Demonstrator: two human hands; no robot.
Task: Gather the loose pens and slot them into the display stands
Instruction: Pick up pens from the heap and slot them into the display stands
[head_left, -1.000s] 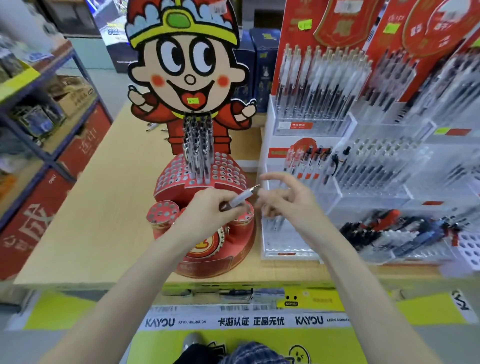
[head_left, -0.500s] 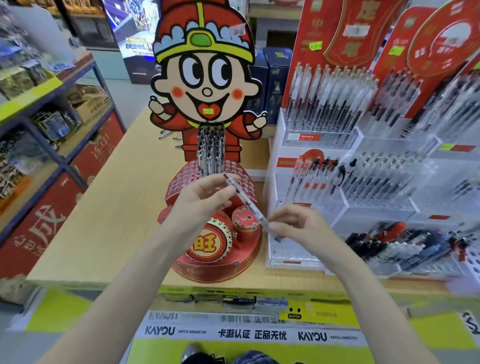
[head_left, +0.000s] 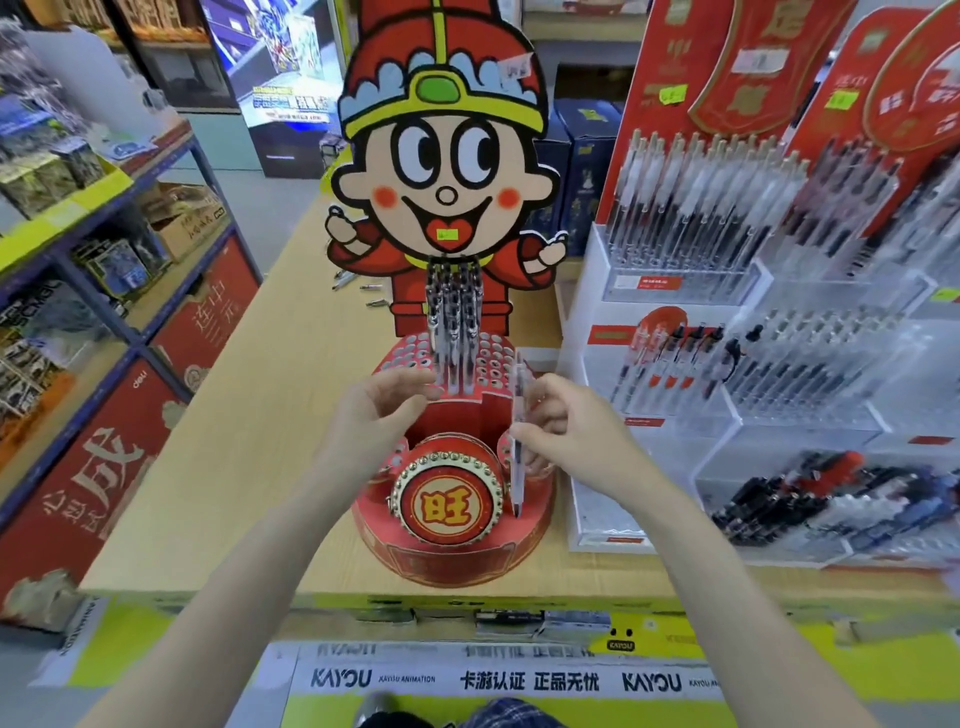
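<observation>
The pen (head_left: 518, 415) has passed wholly from the left hand (head_left: 379, 415) to the right hand (head_left: 563, 439) and swung from slanted to upright, tip down over the red stand (head_left: 457, 519). The right grip pinches it mid-barrel; the left hangs relaxed and holds nothing. I judge insertion imminent, though more loose pens (head_left: 358, 288) lie on the counter (head_left: 270, 426) behind the stand.
</observation>
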